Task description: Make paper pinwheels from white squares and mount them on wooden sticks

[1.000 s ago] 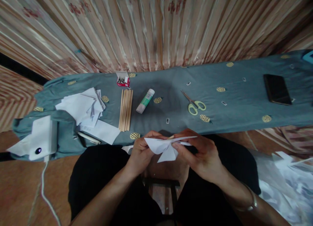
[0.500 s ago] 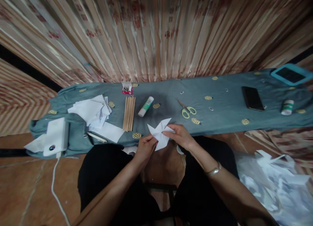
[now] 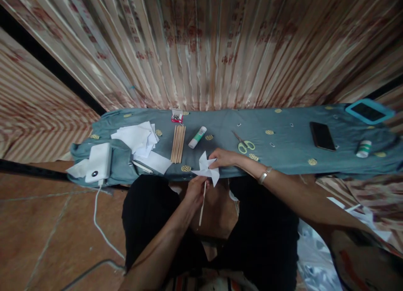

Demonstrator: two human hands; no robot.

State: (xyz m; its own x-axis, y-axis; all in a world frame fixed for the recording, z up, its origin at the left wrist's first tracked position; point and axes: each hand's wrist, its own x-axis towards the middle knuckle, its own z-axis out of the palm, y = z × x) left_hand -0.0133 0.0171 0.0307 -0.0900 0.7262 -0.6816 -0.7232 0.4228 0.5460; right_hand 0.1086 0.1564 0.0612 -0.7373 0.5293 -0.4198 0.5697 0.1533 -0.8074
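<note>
My left hand [image 3: 194, 189] pinches the wooden stick [image 3: 202, 207] just under the paper pinwheel [image 3: 206, 168]. My right hand [image 3: 224, 158] pinches one blade at the front edge of the surface [image 3: 283, 156]. I judge the paper light, flimsy and easily creased, so hold it by the stiff stick. The scissors [image 3: 244, 145] lie near.

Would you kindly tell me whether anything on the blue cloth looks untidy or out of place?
Only the white paper sheets at the left, splayed in a loose heap; the wooden sticks lie neatly.
</note>
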